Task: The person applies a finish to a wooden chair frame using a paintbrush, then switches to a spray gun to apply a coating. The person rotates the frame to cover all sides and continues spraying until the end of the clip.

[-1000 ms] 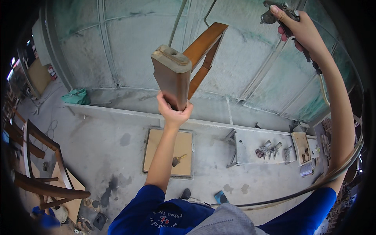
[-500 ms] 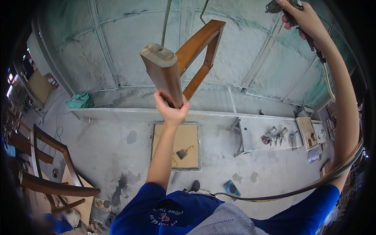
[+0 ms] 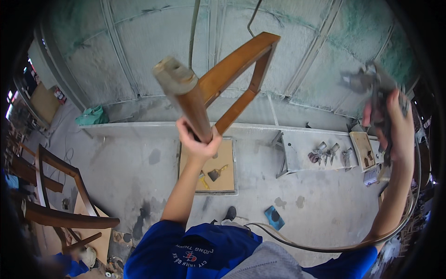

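Left of the tan board [image 3: 224, 152] stands a dark frame [image 3: 69, 218]; above the board, our left hand [image 3: 199, 147] clasps the brown frame [image 3: 232, 69]; right of the board, our right hand [image 3: 399, 123], apart, grips a spray gun [image 3: 378, 80].

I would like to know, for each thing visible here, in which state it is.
Left hand, closed around the wooden frame
Wooden frame, held up, slanting
Right hand, closed around the spray gun
Spray gun, held up, blurred; trigger state unclear
Hose, curved
Dark-bristled brush, lying on the tan board
Green bundle, crumpled
Blue flat thing, lying on the floor
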